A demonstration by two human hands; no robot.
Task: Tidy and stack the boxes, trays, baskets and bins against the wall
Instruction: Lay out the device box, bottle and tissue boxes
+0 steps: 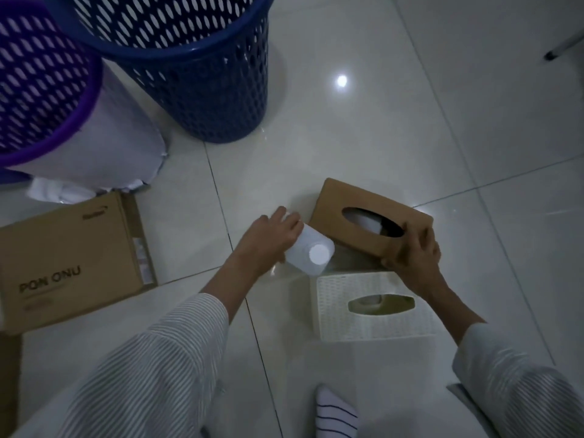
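My left hand (268, 238) grips a white plastic bottle (311, 254) with a white cap, held tilted just above the floor. My right hand (414, 252) holds the near right corner of a brown tissue box (354, 207) with an oval slot, tilted and lifted at that end. Directly below it, a white woven tissue box (373, 324) stands on the tiles. A dark blue perforated basket (202, 90) stands at the back. A purple perforated basket (41, 83) lies at the back left on a pale cylinder. A brown cardboard box (69, 260) sits at the left.
The floor (474, 128) is glossy white tile with a light reflection. A dark furniture leg (556, 52) shows at the top right. My striped sock (335, 412) is at the bottom centre. Crumpled white material (63, 191) lies behind the cardboard box.
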